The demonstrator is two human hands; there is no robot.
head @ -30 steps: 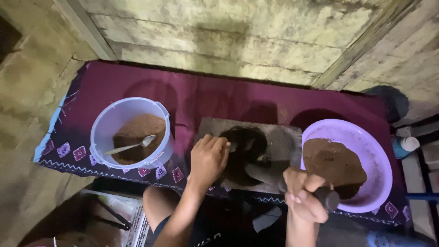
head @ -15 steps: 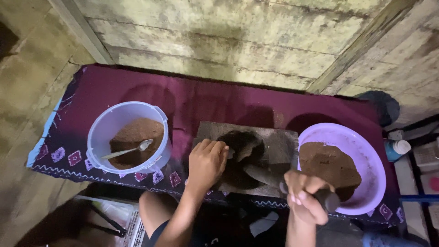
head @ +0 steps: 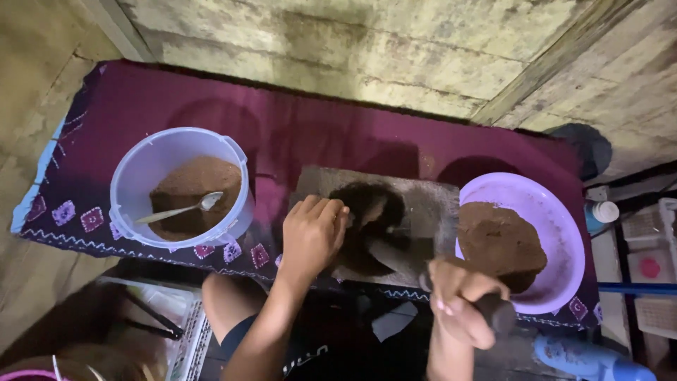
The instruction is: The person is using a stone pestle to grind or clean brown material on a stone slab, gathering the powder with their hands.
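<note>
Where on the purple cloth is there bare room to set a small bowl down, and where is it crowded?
Free: the purple cloth along the wall, behind the clear bucket and grey slab. Crowded: the near edge, where the left hand, right hand and lilac bowl sit close together.

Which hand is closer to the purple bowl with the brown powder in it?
The right hand. It grips a dark handle just off the purple bowl at its near-left rim. The left hand is farther left, resting on the grey slab by the dark lump.
</note>
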